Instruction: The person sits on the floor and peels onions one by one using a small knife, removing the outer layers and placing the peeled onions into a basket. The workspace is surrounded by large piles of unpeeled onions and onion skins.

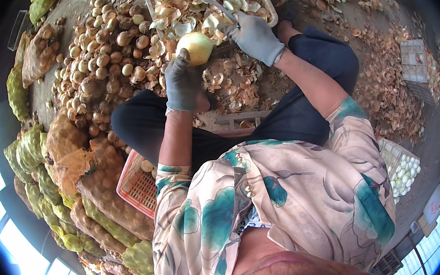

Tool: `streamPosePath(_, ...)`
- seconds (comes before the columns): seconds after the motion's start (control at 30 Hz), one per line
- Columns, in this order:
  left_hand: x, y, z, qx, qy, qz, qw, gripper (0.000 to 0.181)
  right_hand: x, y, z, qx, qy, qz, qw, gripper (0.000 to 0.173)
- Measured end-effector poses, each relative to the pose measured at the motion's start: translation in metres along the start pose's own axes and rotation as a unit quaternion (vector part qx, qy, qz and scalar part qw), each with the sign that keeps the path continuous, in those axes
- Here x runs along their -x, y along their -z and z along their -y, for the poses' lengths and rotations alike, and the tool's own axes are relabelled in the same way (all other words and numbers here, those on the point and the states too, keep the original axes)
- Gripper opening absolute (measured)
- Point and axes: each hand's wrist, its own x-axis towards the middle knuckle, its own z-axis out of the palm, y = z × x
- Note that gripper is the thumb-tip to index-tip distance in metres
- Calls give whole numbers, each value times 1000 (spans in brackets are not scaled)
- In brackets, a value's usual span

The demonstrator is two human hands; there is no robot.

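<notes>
My left hand [184, 79], in a grey glove, holds a large peeled onion [195, 49], pale yellow, with the thumb on its near side. To the right and a little higher, my right hand [253, 35], also gloved in grey, is closed on a knife [221, 10] whose blade points up and left, away from the onion. Beyond both hands lies a crate [271, 8] heaped with onion skins [176, 12] and pale peel pieces. A large pile of unpeeled onions [102, 60] spreads over the floor on the left.
Filled mesh sacks [115, 195] are stacked at lower left. A red plastic basket [136, 185] with onions stands by my left knee. Loose skins [390, 98] cover the floor at right, near a white crate [414, 60]. Another crate [387, 153] holds peeled onions [405, 175].
</notes>
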Motion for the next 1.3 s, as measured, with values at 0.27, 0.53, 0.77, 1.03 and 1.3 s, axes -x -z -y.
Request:
streamPosePath(0.27, -12, 38, -5, 99, 39, -3, 994, 63, 34, -8, 10, 173, 303, -51, 936, 38)
streamPosePath(0.53, -10, 31, -6, 86, 35, -33, 995, 63, 38, -6, 19, 233, 304, -71, 921, 48)
streamPosePath(0.77, -8, 22, -7, 19, 17, -35, 999, 65, 37, -13, 14, 290, 298, -75, 906, 49)
streamPosePath(1.03, -6, 5, -9, 12, 35, -88, 995, 57, 35, -26, 8, 264, 252, -75, 928, 43)
streamPosePath(1.3, -6, 13, -5, -25, 24, -92, 995, 56, 29, 0, 39, -270, -255, 287, 883, 38)
